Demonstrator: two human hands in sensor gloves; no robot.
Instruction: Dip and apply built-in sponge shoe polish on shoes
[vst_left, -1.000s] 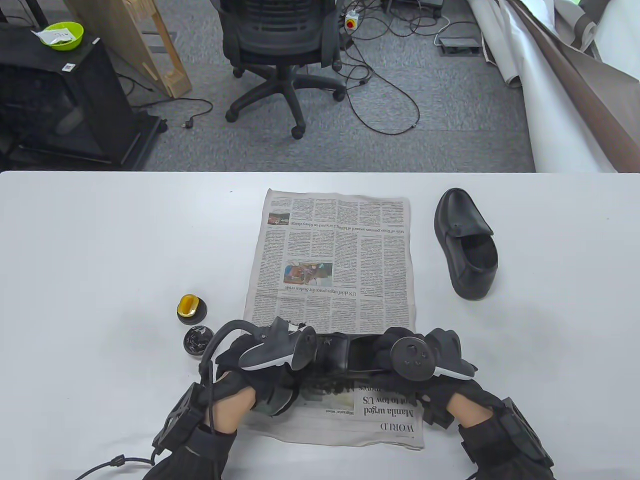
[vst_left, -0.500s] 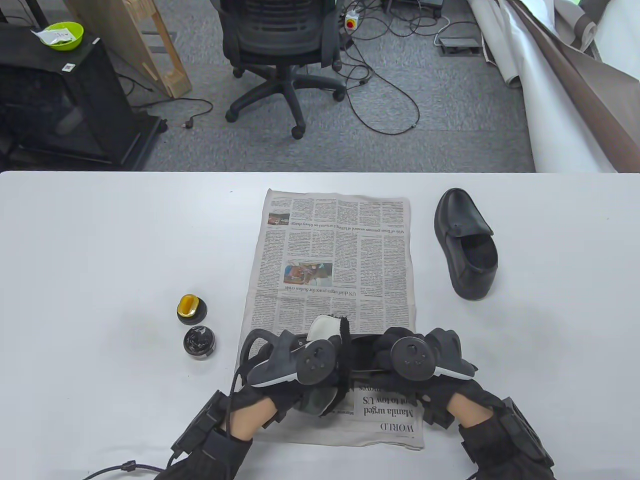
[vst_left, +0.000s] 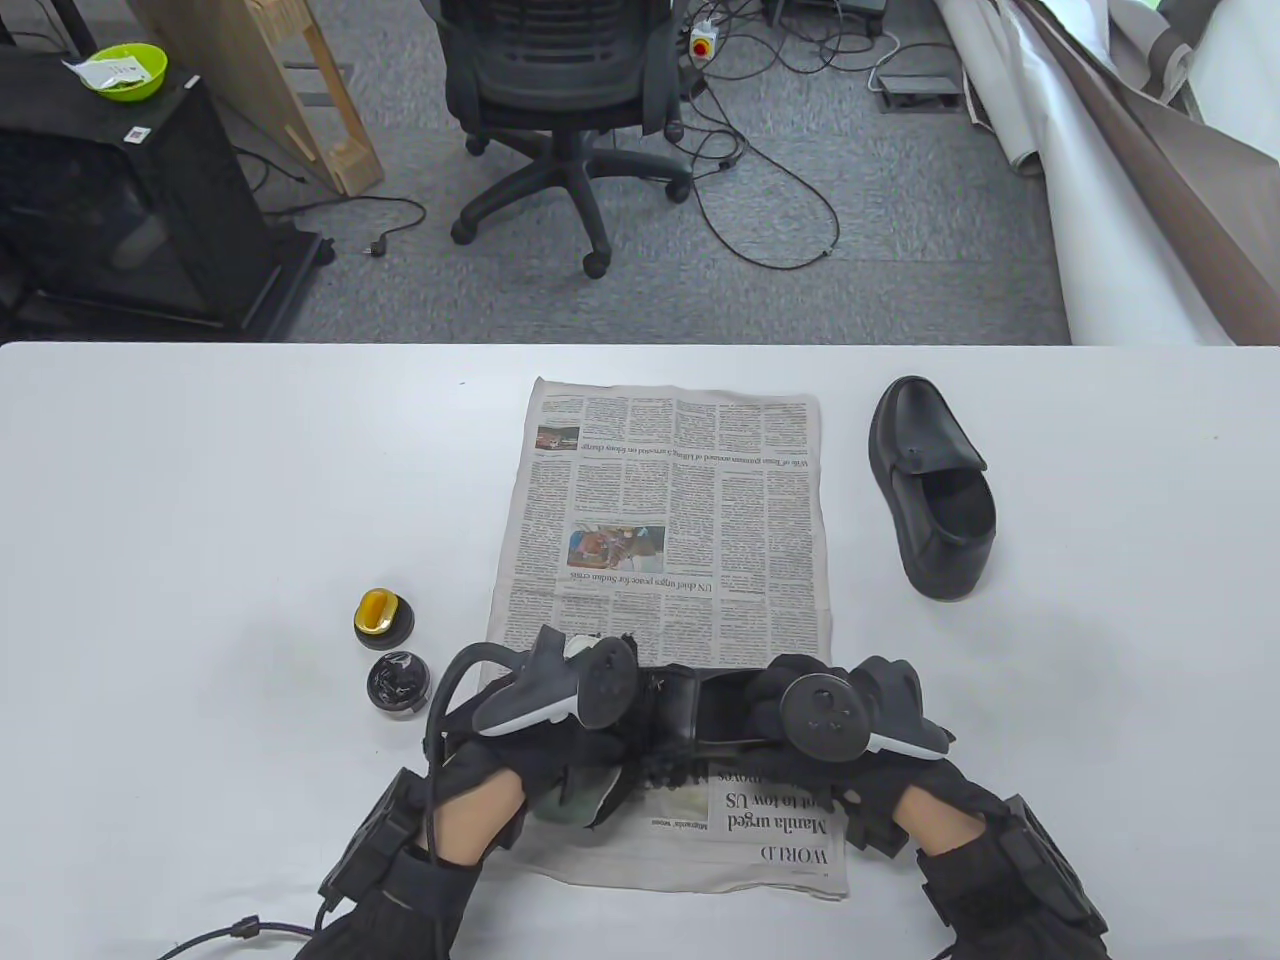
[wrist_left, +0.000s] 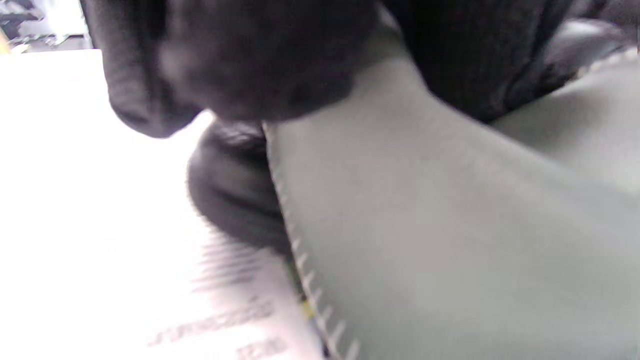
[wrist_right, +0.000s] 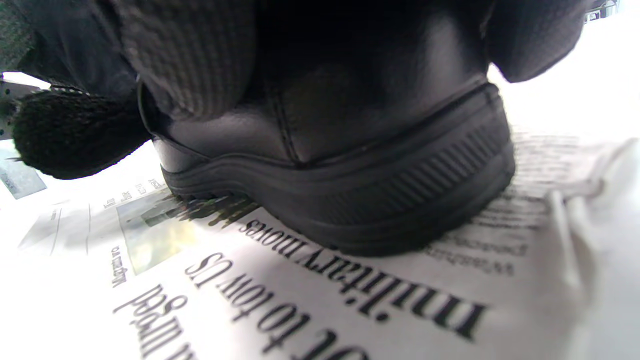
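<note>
The right hand (vst_left: 850, 720) grips the heel of a shiny black leather shoe (vst_left: 690, 712) on the printed newspaper sheet (vst_left: 670, 520), while the left hand (vst_left: 545, 730) holds a grey-white cloth (vst_left: 580, 790) on its toe.

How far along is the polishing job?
Done: polish tin stands open beside its sponge lid; one shoe sits on the newspaper.
In hand: right hand holds that shoe; left hand works a grey cloth over it.
Left: the second shoe lies off the paper, apart from both hands.
</note>
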